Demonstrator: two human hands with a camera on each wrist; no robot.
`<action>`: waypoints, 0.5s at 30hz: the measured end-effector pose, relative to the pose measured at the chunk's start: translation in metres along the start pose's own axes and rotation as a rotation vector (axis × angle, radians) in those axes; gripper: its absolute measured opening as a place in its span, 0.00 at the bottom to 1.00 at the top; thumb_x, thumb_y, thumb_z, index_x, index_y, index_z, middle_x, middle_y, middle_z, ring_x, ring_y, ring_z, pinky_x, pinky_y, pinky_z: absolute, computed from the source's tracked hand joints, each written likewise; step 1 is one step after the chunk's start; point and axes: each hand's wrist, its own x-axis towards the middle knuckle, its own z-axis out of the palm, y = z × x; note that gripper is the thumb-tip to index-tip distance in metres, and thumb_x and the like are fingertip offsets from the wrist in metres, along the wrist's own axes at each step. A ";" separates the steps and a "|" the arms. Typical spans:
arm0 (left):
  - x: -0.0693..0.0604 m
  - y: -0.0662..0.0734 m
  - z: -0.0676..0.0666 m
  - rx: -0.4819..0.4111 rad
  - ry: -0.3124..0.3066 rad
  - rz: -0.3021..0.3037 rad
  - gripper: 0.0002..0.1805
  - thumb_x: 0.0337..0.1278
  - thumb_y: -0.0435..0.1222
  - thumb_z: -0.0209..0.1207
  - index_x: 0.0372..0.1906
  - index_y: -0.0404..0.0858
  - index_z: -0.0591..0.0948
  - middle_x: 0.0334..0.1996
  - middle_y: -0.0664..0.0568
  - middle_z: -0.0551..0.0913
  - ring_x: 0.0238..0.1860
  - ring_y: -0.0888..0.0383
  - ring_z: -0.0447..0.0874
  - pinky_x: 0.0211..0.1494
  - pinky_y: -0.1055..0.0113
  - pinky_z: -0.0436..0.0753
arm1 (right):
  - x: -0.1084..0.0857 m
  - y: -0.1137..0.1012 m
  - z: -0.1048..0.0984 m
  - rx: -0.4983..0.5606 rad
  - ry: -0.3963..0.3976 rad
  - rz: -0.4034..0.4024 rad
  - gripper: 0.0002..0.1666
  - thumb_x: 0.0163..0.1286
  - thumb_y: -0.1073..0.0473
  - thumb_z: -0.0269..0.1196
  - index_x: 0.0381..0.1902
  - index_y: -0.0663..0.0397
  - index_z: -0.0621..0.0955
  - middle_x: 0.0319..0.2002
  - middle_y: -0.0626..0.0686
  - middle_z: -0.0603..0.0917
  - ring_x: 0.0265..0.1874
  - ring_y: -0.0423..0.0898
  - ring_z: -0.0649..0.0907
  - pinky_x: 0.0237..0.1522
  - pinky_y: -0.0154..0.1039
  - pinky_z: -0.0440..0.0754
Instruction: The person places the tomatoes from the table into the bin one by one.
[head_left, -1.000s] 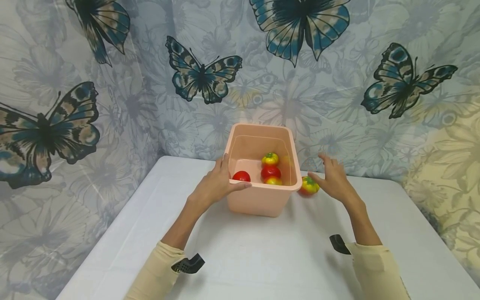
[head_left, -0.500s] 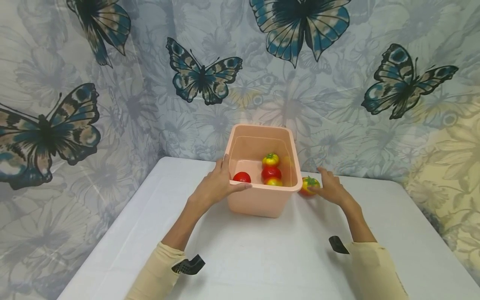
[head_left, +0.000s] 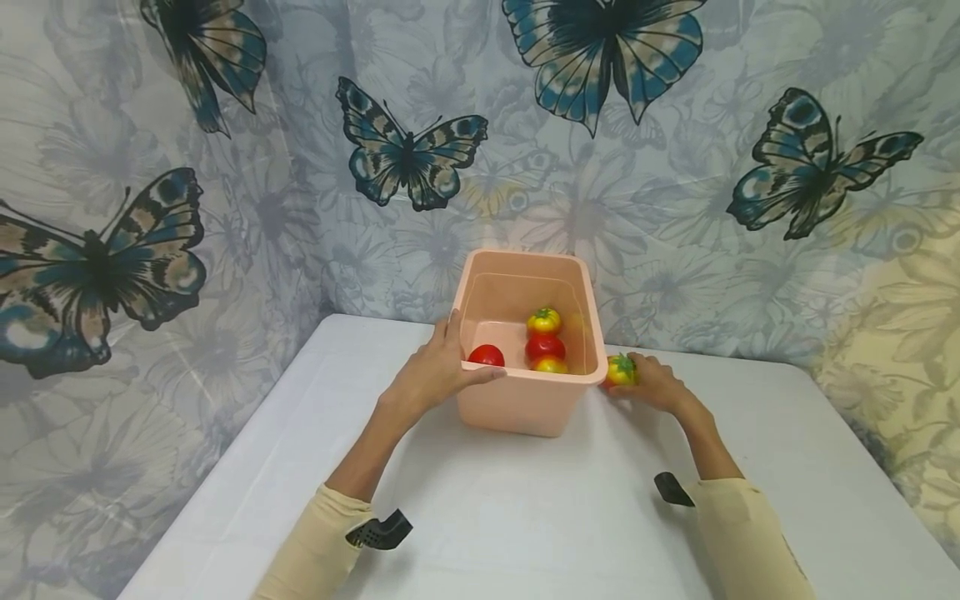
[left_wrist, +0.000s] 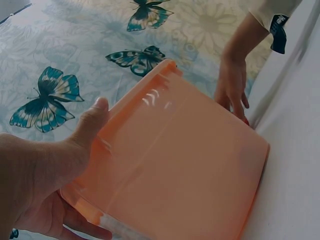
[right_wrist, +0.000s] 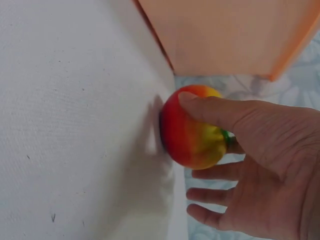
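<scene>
A peach plastic bin (head_left: pixel 517 408) stands upright on the white table. My left hand (head_left: pixel 429 367) holds it by its near left corner, thumb over the front rim and fingers along the left side. Just right of the bin sits a red-and-yellow tomato (head_left: pixel 621 369) with a green top. My right hand (head_left: pixel 662 385) grips this tomato at the table surface. The right wrist view shows the thumb across the tomato (right_wrist: pixel 192 135), some fingers partly hidden behind it. Inside the bin lie a red tomato (head_left: pixel 487 356) at the left and several red and yellow ones at the right.
The white tablecloth (head_left: pixel 525 517) stretches in front of the bin and to both sides. Close behind the bin hangs a butterfly-patterned cloth backdrop (head_left: pixel 420 258). Black straps (head_left: pixel 379 530) are on both forearms.
My right hand has come down and left onto the red-and-yellow tomato, its fingers closing around it. My left hand and the bin have stayed in place.
</scene>
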 end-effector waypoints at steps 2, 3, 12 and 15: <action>0.000 0.000 0.001 0.007 0.000 -0.002 0.72 0.48 0.75 0.64 0.85 0.38 0.45 0.77 0.39 0.63 0.61 0.36 0.84 0.62 0.43 0.86 | 0.000 0.002 0.001 0.032 0.009 0.001 0.55 0.68 0.43 0.71 0.71 0.79 0.59 0.61 0.78 0.72 0.57 0.73 0.75 0.59 0.74 0.77; 0.000 0.000 0.001 0.009 0.001 -0.003 0.72 0.48 0.75 0.64 0.85 0.38 0.45 0.77 0.40 0.64 0.60 0.36 0.84 0.61 0.43 0.86 | 0.000 0.003 0.002 0.056 0.018 0.005 0.53 0.68 0.43 0.72 0.68 0.78 0.59 0.59 0.77 0.74 0.56 0.70 0.76 0.59 0.71 0.78; 0.000 0.001 0.001 0.024 -0.004 -0.008 0.72 0.49 0.75 0.64 0.85 0.38 0.44 0.77 0.40 0.64 0.62 0.36 0.83 0.63 0.43 0.85 | -0.010 -0.004 -0.007 0.157 0.258 0.009 0.57 0.59 0.40 0.77 0.61 0.70 0.56 0.44 0.72 0.78 0.38 0.61 0.83 0.39 0.48 0.86; -0.001 0.002 0.000 0.023 -0.006 -0.012 0.72 0.49 0.75 0.64 0.85 0.38 0.45 0.77 0.40 0.63 0.63 0.36 0.83 0.63 0.43 0.85 | -0.014 -0.007 -0.011 0.146 0.331 -0.014 0.55 0.59 0.38 0.77 0.58 0.68 0.57 0.40 0.70 0.78 0.32 0.58 0.82 0.32 0.42 0.83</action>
